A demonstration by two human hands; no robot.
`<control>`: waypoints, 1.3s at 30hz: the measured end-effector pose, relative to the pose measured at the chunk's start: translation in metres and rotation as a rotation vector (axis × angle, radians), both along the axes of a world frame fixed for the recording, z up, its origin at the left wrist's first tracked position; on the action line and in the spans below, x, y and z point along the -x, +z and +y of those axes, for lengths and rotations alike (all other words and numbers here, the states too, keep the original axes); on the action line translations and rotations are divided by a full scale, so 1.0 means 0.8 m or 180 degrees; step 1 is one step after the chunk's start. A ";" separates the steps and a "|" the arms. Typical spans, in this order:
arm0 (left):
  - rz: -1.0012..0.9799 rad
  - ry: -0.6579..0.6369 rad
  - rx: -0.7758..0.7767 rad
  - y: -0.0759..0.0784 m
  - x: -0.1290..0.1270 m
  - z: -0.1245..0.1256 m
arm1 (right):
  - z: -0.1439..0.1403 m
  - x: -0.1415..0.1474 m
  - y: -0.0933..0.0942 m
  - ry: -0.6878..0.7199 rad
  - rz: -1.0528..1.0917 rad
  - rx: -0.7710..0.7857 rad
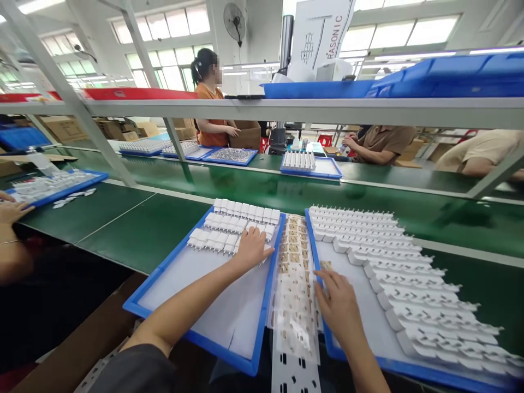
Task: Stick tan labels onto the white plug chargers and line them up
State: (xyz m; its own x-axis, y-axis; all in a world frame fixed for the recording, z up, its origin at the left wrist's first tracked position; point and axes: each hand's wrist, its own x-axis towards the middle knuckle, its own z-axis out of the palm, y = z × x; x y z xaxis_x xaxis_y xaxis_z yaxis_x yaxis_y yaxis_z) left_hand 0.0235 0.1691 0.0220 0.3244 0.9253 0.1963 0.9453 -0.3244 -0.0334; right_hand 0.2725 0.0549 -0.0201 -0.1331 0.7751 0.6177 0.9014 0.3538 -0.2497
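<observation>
My left hand (252,248) reaches over the white plastic adapter-like pieces (223,222) lined up in rows in the left blue-rimmed tray (159,274). Its fingers lie stretched over the nearest pieces, with the thumb apart toward the tray's right rim; what is under the palm is hidden. My right hand (339,300) is at the left rim of the right blue-rimmed tray (339,349), thumb and fingers apart, beside a clear strip of stickers (295,278). Nothing shows between those fingers. A small brown patch (326,265) lies just beyond the fingertips.
Stepped rows of white pieces (413,295) fill much of the right tray. A green conveyor belt (245,183) runs behind, under a metal shelf (286,112). Another person's hand (14,210) is by a tray (88,177) at left. Several people work across the belt.
</observation>
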 end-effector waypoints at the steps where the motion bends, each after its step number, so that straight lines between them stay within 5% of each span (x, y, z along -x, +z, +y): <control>1: -0.0039 -0.0037 -0.0033 0.000 -0.001 -0.001 | 0.005 0.014 0.001 0.0115 -0.0081 0.0137; 7: -0.0168 -0.0540 -0.0025 0.005 -0.003 -0.013 | 0.011 0.081 0.010 0.0311 -0.0269 0.1005; 13: -0.0392 -0.1093 0.0331 -0.001 -0.005 -0.013 | 0.017 0.075 0.016 -0.0110 -0.0218 0.1432; 20: -0.0363 -0.1426 0.0691 -0.017 -0.026 -0.008 | 0.046 0.068 0.019 -0.0005 -0.0013 0.1617; 33: -0.0414 -0.1414 0.0733 -0.028 -0.026 0.000 | 0.050 0.070 0.016 -0.0050 0.0067 0.1503; 39: -0.0067 -0.1610 0.0597 -0.018 -0.028 -0.008 | 0.058 0.051 -0.037 0.0383 -0.0003 0.0398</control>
State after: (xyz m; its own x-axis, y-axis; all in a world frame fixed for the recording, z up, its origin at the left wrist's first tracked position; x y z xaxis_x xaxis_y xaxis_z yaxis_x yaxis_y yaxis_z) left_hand 0.0461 0.1627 0.0075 0.7365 0.6743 0.0541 0.6693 -0.7380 0.0861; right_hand 0.2313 0.1012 -0.0500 -0.2300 0.8244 0.5172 0.8546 0.4253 -0.2979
